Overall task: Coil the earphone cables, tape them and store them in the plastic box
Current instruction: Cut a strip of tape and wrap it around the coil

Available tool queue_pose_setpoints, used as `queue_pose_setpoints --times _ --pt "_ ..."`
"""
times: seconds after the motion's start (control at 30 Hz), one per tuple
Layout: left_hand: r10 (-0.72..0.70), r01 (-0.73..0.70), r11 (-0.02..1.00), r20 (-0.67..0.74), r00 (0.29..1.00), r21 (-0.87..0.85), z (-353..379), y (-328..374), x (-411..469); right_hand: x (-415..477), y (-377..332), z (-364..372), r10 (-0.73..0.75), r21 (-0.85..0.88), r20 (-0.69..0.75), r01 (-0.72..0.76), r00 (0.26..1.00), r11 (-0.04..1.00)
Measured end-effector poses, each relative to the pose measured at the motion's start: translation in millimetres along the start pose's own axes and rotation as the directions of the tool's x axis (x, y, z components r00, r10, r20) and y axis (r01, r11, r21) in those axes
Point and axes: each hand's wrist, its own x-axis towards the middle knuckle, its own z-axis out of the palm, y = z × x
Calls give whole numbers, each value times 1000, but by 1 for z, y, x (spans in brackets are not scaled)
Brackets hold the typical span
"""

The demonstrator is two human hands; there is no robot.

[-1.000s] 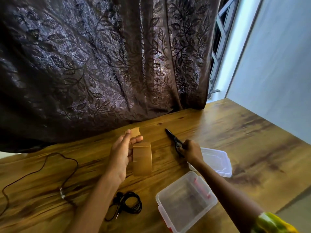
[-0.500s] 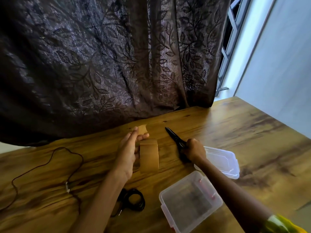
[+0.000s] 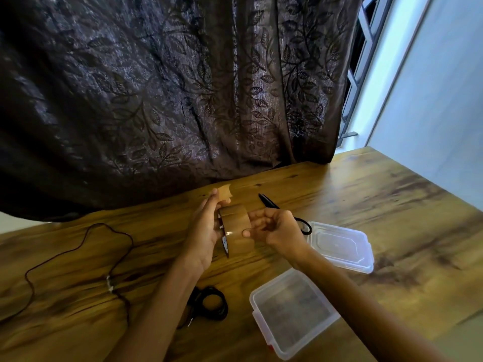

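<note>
The coiled earphone cable [image 3: 212,303] lies flat on the wooden table [image 3: 366,194] as a tight black ring. It sits near me, just right of the left forearm and left of the plastic box [image 3: 292,310], with a short tail trailing toward the near-left. A second, loose cable [image 3: 78,248] sprawls over the left of the table. Its long run goes away from me, loops near the curtain [image 3: 156,87] and comes back past a small pale inline piece [image 3: 109,283]. From my feed, the left hand [image 3: 203,232] holds the brown tape roll [image 3: 236,231] on edge between the two hands, its axis running left to right. The thumb and forefinger pinch the free tape end [image 3: 224,195], which stands up toward the curtain. The other fingers lie against the roll's left side. The right hand [image 3: 277,228] has its fingers curled, with the thumb tip against the roll's right face. I cannot tell whether it grips. A white label inside the roll's core carries print too small to read. Black scissors [image 3: 268,202] lie behind the right hand, blades pointing away and left. The box stands open with a red latch on its near edge, and its clear lid [image 3: 339,246] lies flat just beyond it.
</note>
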Motion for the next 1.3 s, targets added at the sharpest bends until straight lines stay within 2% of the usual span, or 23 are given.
queue_pose_setpoints --times 0.07,0.17,0.23,0.33,0.4,0.53,0.67,0.73,0.8,0.87,0.93,0.97,1.03,1.07,1.2,1.3 --pt "-32 31 999 19 999 34 -1 1 -1 5 3 -1 -13 -97 -11 12 1000 995" --pt "-55 53 990 16 998 131 -5 -4 -5 16 14 -1 -74 -390 -17 62 997 919" --pt "-35 35 983 -4 999 180 -9 -8 -7 23 21 -2 -111 -566 12 99 994 818" --pt "-8 14 979 -27 1000 204 -14 -8 -9 29 32 -3 -149 -768 136 199 979 609" --pt "6 1 981 -35 999 193 -17 -6 -11 30 36 -4 -106 -844 180 209 978 494" --pt "17 -10 986 -41 999 167 -25 -5 -15 31 44 -1 -27 -915 229 225 973 334" --pt "21 -15 990 -47 999 139 -34 -6 -18 32 54 -1 -11 -946 196 191 981 262" --pt "23 -16 992 -52 998 128 -38 -6 -19 32 60 -3 -10 -941 185 180 983 285" --pt "22 -15 992 -61 998 122 -39 -7 -20 32 60 -3 -26 -906 157 155 987 393" --pt "27 -19 993 -72 997 118 -40 -8 -21 26 51 1 -91 -766 83 122 992 631" --pt "37 -28 993 -81 996 114 -40 -8 -21 16 30 14 -111 -451 -25 88 993 888" --pt "40 -30 993 -84 996 115 -39 -9 -22 10 18 21 -69 -255 -42 56 997 965" --pt "46 -35 992 -90 995 125 -38 -9 -22 0 0 34 15 60 -19 -14 1000 998" --pt "53 -41 991 -93 994 131 -38 -9 -22 -4 -6 39 27 135 -12 -26 1000 990" --pt "95 -83 985 -75 993 150 -39 -9 -24 -13 -21 55 68 292 -21 -59 997 955" --pt "99 -88 983 -62 993 159 -41 -8 -27 -16 -25 59 109 341 -4 -101 994 935"
